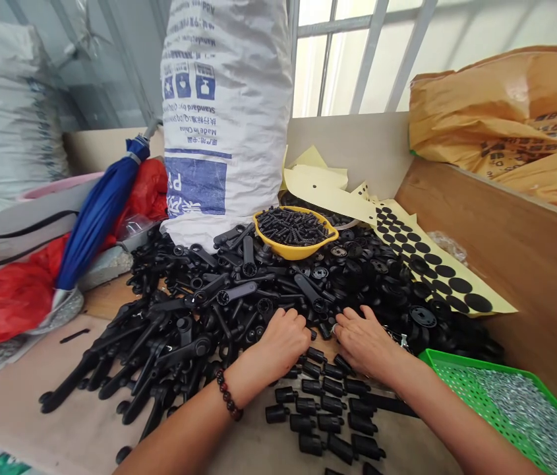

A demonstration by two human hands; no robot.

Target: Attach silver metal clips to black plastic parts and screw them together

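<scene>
Working at the edge of a heap of black plastic parts (238,297): left hand (283,343), right hand (364,343), fingers curled down, any grip hidden; short black cylinders (332,404) lie just below.

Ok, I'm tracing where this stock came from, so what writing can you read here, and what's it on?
White woven sack: "Made in China"
Same sack: "Standard by:", the code after it too blurred to read
Blue panel on that sack: large letters, too folded to read
Orange sack: dark print, too creased to read
</scene>
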